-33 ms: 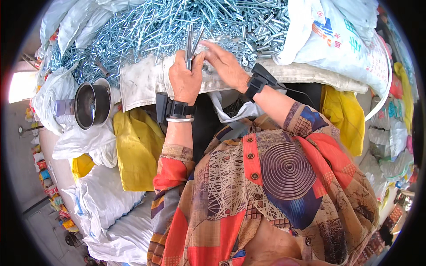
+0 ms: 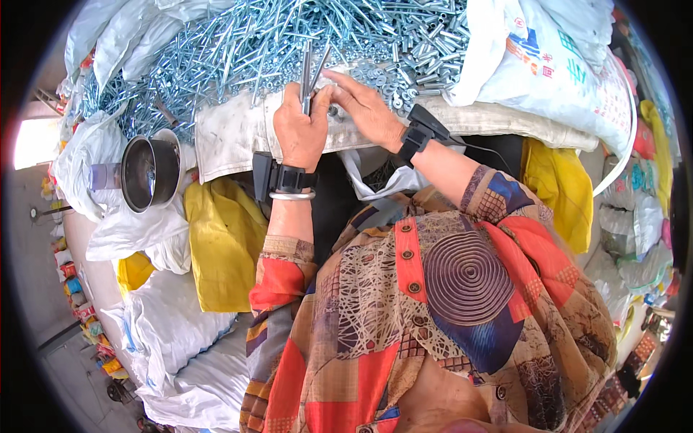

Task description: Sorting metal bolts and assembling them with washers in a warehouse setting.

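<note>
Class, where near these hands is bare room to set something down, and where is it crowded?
Pale cloth lies bare between the pan and left hand, and in a strip below the white sack. Metal rods lie crowded beyond the left hand, sleeves beyond the right hand.

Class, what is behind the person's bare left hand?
Stained off-white fabric shows on either side of the left hand, with heaped silvery metal fasteners beyond. Whatever the hand directly covers cannot be seen.

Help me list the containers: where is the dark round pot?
In the head view, the pot is left of the left hand, beside a white plastic bag.
</note>
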A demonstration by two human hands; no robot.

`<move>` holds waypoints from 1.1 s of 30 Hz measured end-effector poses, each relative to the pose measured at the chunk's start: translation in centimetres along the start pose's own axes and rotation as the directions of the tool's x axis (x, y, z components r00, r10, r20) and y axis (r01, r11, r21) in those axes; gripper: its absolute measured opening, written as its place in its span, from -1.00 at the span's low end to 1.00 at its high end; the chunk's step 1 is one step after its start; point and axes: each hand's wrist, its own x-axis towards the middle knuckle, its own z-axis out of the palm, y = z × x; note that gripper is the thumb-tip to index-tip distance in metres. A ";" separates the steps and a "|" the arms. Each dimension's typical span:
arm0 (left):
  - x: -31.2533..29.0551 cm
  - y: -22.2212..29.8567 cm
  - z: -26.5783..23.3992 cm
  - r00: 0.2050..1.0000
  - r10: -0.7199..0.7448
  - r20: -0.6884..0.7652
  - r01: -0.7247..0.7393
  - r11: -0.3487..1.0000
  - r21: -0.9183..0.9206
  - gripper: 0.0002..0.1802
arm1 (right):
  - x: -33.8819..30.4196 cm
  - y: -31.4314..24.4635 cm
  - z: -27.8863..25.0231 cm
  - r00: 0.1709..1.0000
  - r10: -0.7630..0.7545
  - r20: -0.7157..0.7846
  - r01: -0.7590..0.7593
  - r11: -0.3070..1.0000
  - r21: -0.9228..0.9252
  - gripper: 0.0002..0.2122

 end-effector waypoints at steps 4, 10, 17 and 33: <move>-0.1 0.0 -0.1 1.000 -0.001 -0.009 0.001 1.000 0.004 -0.65 | -0.2 0.2 -0.5 0.975 0.222 -0.006 -0.218 0.962 0.166 -0.57; -0.2 -0.4 -0.1 1.000 0.004 -0.005 -0.004 1.000 0.005 -0.62 | -0.2 -0.2 -0.5 0.978 0.201 0.056 -0.205 0.974 0.095 -0.51; -0.2 -0.5 -0.4 1.000 0.014 -0.023 -0.014 1.000 0.003 -0.62 | -0.3 -0.2 -0.4 0.995 0.099 0.020 -0.101 0.983 0.154 -0.47; -0.6 -0.9 -0.4 0.997 0.065 -0.037 -0.062 0.994 0.086 -0.50 | 0.2 -0.7 -1.0 0.998 0.060 -0.006 -0.060 0.998 0.025 -0.59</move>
